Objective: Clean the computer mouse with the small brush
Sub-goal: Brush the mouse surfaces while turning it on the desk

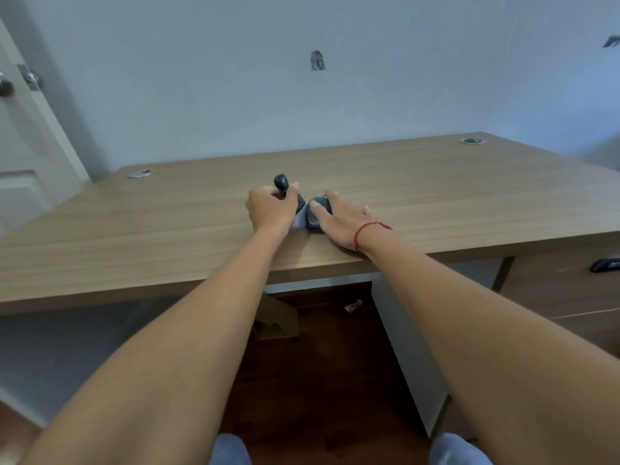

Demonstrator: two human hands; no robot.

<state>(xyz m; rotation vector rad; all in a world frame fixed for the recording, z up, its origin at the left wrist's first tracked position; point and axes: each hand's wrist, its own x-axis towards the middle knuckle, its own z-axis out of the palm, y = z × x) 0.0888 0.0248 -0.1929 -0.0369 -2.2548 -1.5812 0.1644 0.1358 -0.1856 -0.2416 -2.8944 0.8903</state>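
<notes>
Both arms reach straight out over the wooden counter (436,182). The left hand (271,209) is curled into a fist, its grip clamped on the small brush (285,186), whose dark handle pokes up out of it. The right hand (345,219) lies flat, fingers apart, resting on the computer mouse (317,213), which sits mid-counter just beside the brush.

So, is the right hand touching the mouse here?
Touching. The head view shows the right hand with thumb and fingers laid on the mouse, no gap between them.
</notes>
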